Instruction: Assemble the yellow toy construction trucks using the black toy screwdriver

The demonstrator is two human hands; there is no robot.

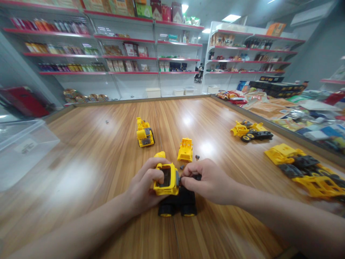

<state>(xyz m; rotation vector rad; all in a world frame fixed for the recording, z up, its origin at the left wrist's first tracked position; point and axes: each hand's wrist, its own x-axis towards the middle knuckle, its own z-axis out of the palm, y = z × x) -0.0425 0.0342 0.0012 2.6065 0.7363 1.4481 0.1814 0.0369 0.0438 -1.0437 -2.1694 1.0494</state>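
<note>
My left hand [147, 181] grips a yellow toy cab [170, 190] with an open window frame, its fingers hooked into the opening. Against the grey right side of the cab, my right hand [206, 180] pinches with thumb and forefinger; whatever sits between the fingertips is too small to make out. Below the cab, a black toy chassis [178, 201] with black wheels rests on the table. Just beyond my hands stands a yellow toy part [185, 150], with small dark pieces [197, 157] beside it.
A yellow toy vehicle [145, 133] stands farther back on the wooden table [107, 162]. Yellow and black toy parts lie at right, in a far group [252, 131] and a nearer group [309, 171]. A clear plastic bin [27, 151] is at left. Packaged goods [296, 111] lie past the right edge.
</note>
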